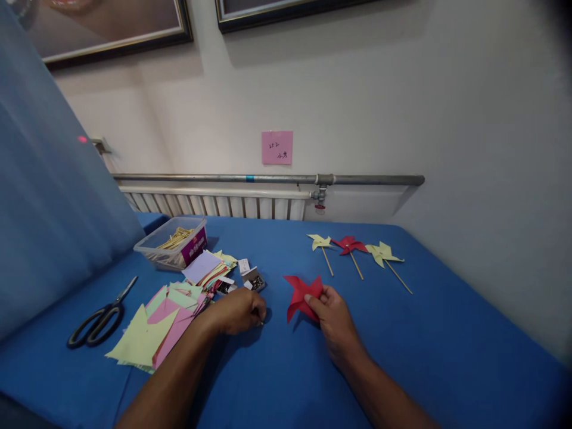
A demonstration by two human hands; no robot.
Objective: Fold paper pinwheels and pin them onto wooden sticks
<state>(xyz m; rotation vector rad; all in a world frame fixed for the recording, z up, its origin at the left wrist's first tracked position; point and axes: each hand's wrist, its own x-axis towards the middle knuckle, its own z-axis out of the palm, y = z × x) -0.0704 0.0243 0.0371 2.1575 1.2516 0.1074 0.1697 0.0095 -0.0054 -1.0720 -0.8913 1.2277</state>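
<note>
A red paper pinwheel head [298,295], its blades folded and with no stick on it, is pinched between the thumb and fingers of my right hand [333,313]. My left hand [239,311] is closed low over the blue cloth, fingertips together. A tiny pale speck shows at those fingertips, too small to name. Just beyond the left hand lie a small open box [253,280] of dark metal bits and a second small box [226,286], partly hidden. Under and beside my left forearm spreads a pile of cut paper sheets [147,333], yellow, pink and green.
Black-handled scissors [102,319] lie at the left. Behind the paper stack [204,266] stands a clear plastic tub [156,256] of wooden sticks. Pinwheels on sticks, including a red one [350,245] and a yellow one [382,254], lie at the right. A radiator [223,205] lines the wall.
</note>
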